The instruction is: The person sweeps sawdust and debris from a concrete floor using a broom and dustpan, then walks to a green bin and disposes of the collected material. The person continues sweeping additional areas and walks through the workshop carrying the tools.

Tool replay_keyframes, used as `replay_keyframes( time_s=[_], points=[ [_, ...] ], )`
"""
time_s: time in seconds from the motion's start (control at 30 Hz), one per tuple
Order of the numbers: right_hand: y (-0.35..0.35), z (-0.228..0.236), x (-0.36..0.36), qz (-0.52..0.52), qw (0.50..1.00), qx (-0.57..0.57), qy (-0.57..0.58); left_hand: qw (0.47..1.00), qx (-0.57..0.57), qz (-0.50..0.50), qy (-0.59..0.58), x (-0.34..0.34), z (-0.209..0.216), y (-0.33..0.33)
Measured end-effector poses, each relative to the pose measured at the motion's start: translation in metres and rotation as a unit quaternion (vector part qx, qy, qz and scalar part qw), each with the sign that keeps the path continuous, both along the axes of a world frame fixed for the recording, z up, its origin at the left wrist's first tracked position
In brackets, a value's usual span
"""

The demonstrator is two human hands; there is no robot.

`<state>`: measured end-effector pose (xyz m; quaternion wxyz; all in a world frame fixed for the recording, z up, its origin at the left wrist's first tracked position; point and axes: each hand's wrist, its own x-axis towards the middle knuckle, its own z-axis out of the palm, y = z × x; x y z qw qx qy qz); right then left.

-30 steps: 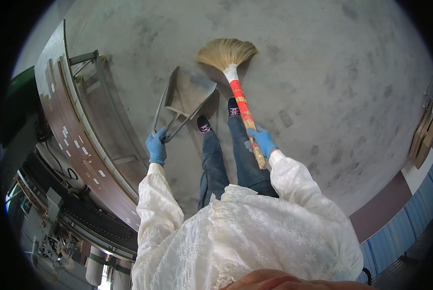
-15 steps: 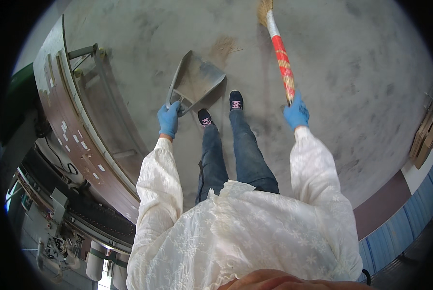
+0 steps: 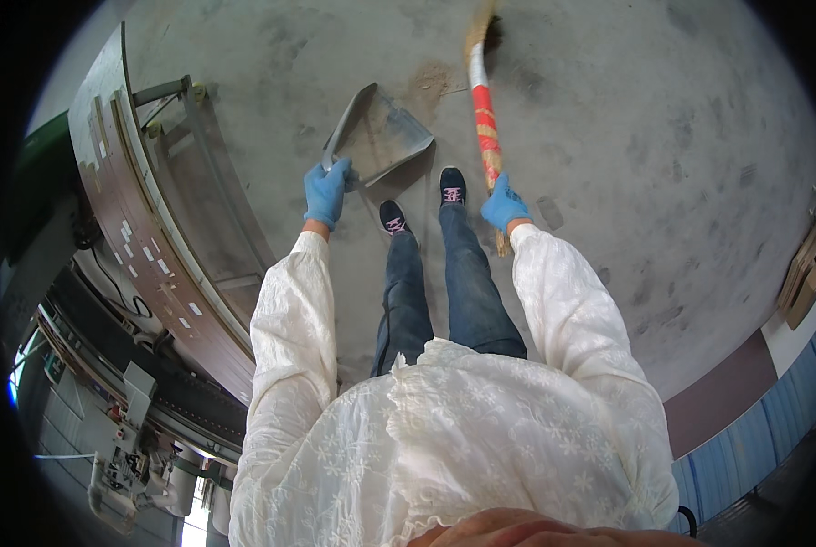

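Blue gloves cover both my hands. My left hand [image 3: 327, 193] is closed round the handle of a grey metal dustpan [image 3: 385, 141], whose pan has dust in it and opens away from me. In my right hand [image 3: 506, 202] is a straw broom [image 3: 486, 128], its shaft wrapped in red and silver. The handle's butt sticks out below my fist, and the bristles point to the far side, blurred by motion. Just past the dustpan's lip lies a small pile of brown sweepings [image 3: 433, 82] with a thin sliver beside it.
A stack of long brown boards [image 3: 144, 237] rests on a metal frame [image 3: 194, 128] at the left. Machinery [image 3: 134, 447] stands at the lower left. Flat cardboard pieces [image 3: 807, 264] and a blue corrugated panel [image 3: 745, 438] are at the right. My feet stand on a concrete floor [image 3: 627, 173].
My right hand has swung left with the broom, bringing its bristles nearer the sweepings. The dustpan and my left hand have shifted slightly right and away from me.
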<state>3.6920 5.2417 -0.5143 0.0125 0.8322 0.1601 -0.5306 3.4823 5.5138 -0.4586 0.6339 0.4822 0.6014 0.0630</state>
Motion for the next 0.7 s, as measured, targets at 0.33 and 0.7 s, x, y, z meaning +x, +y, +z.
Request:
replay_keyframes(
  time_s=[0.33,0.7],
  points=[
    [-0.022,0.073,-0.012,0.111,0.982,0.045,0.147,1.000,-0.020,0.002,-0.021,-0.020,-0.011,-0.001],
    [-0.076,0.152,-0.006,0.109,0.991,0.066,0.038,1.000,-0.024,-0.002,-0.015,-0.054,-0.013,0.006]
  ],
)
